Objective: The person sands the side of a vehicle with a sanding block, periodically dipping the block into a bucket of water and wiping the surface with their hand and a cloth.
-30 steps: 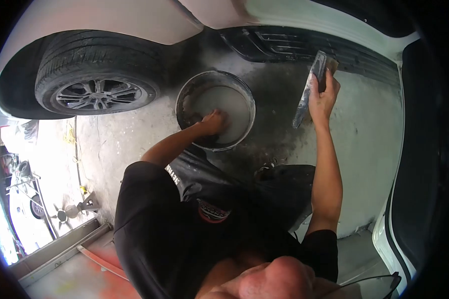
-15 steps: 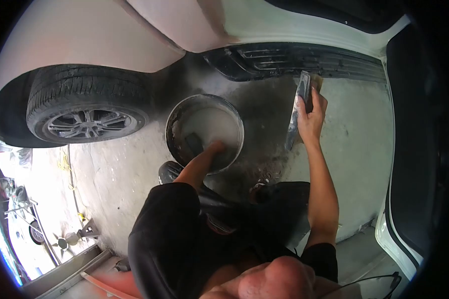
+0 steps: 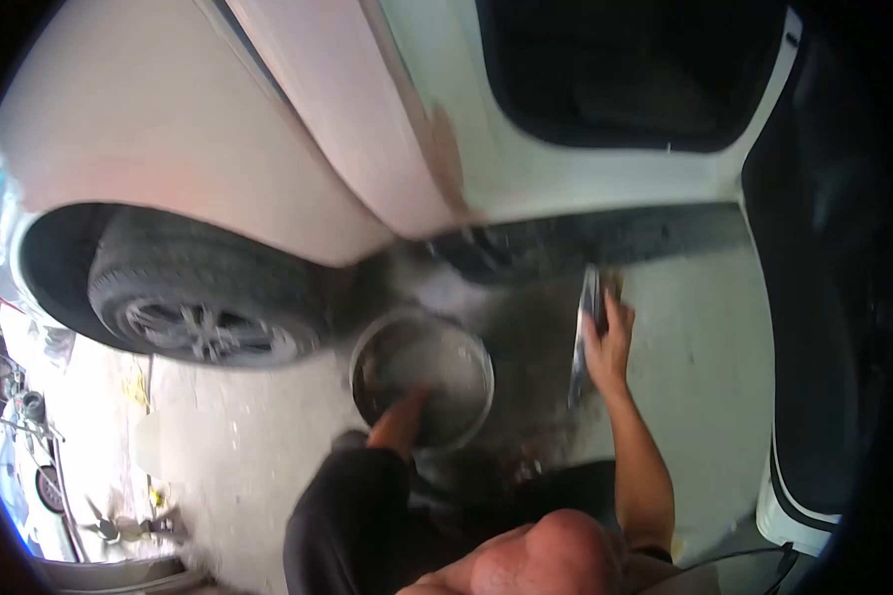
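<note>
My left hand [image 3: 415, 399] reaches down into a round bucket [image 3: 488, 382] of cloudy grey water [image 3: 448, 369]. Its fingers are under the surface, so what they hold, if anything, is hidden. On the other side, my right hand [image 3: 613, 345] grips a long, narrow sanding block [image 3: 586, 322], tilted nearly upright above the floor. The thumb lies along one side of the block and the fingers wrap the other.
A car's wheel [image 3: 208, 317] stands left of the bucket, under a pale body panel [image 3: 169, 129]. A dark side step [image 3: 585, 248] runs below the door opening. An open door [image 3: 833, 297] hangs at the right. Wet concrete floor [image 3: 526, 372] lies between the hands.
The view has tilted upward, so the car, bucket and hands sit lower in the picture. The dark block seen in the bucket before no longer shows clearly. My right hand keeps hold of the sanding block.
</note>
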Action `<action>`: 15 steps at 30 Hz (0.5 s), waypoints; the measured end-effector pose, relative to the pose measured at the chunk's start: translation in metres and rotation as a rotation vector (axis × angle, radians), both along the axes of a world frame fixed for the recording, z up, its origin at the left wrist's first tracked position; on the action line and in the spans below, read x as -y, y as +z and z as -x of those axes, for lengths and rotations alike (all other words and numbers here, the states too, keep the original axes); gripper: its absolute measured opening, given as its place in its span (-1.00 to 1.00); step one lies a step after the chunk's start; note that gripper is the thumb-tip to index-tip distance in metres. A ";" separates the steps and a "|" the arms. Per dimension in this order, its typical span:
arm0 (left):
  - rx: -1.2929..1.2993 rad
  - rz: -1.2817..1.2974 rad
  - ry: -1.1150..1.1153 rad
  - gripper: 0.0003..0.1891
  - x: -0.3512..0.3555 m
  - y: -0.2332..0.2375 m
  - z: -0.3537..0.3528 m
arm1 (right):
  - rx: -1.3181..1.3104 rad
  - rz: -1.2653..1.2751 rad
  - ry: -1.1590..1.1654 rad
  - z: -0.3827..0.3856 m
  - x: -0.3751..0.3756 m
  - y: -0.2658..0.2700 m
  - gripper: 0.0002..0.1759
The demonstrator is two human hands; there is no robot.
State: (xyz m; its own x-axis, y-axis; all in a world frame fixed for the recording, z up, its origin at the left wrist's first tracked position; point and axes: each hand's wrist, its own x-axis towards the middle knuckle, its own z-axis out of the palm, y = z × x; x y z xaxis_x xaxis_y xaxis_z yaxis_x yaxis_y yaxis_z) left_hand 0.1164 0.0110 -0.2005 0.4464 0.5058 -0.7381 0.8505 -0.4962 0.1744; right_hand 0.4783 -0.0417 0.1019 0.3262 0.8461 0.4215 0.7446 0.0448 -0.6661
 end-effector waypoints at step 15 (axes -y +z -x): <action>0.157 -0.150 0.078 -0.24 -0.011 -0.012 0.026 | -0.042 -0.041 0.017 0.006 -0.002 0.004 -0.30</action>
State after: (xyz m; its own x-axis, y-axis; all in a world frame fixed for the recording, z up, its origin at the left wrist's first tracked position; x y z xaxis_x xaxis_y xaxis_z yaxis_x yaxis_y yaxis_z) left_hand 0.0905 0.0222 -0.2125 0.5053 0.6423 -0.5763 0.8555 -0.4604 0.2370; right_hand 0.4727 -0.0396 0.1063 0.3298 0.8342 0.4420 0.7149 0.0851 -0.6940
